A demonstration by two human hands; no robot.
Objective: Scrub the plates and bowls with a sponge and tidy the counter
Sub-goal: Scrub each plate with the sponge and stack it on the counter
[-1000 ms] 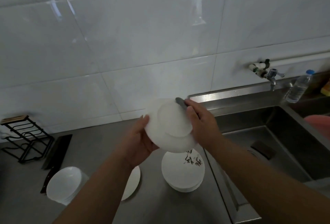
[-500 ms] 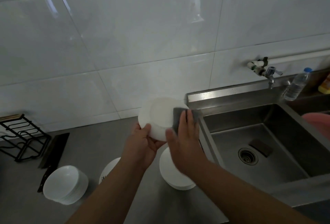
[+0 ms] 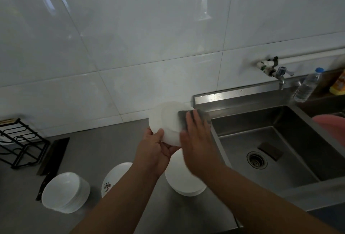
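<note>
I grip a bowl [image 3: 166, 121] by its rim in my left hand [image 3: 155, 148] above the counter's [image 3: 104, 151] right edge, my flat right hand [image 3: 198, 140] pressing the sponge [image 3: 183, 120] on it. Scrubbing is midway, I judge, with stacked plates [image 3: 183, 181] waiting below.

left grip [image 3: 155, 149]: fingers curled, clasping | right grip [image 3: 199, 140]: fingers straight, pressing flat

The rack [image 3: 20, 140] stood far left on the counter [image 3: 104, 151], a blade [image 3: 53, 156] — perhaps a cleaver — just right of it, the stack of bowls [image 3: 63, 192] in front, a plate [image 3: 115, 176] and the stack of plates [image 3: 183, 181] further right, then the sink [image 3: 242, 121], with tap [image 3: 281, 74] and bottle [image 3: 308, 85] behind it.
</note>
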